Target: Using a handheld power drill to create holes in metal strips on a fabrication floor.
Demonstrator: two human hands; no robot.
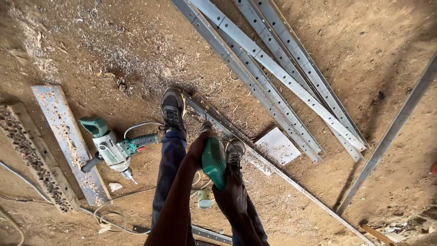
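Note:
I look straight down at dirt ground strewn with metal shavings. Both hands grip a green power drill [213, 160] that points down at a long grey metal strip [283, 176]. My left hand [197, 149] wraps the upper body of the drill. Gripping its lower end is my right hand [231, 189]. The strip runs diagonally under my feet, with my left shoe [173, 109] near its far end and my right shoe [235, 152] on it beside the drill. The drill tip is hidden behind the tool.
A second green and grey drill [112, 148] lies on the ground at left, its cable looping near my legs. Two worn planks [68, 141] lie further left. Several punched metal strips [273, 68] fan out at upper right, beside a white sheet [277, 146]. A long bar [387, 136] crosses the right.

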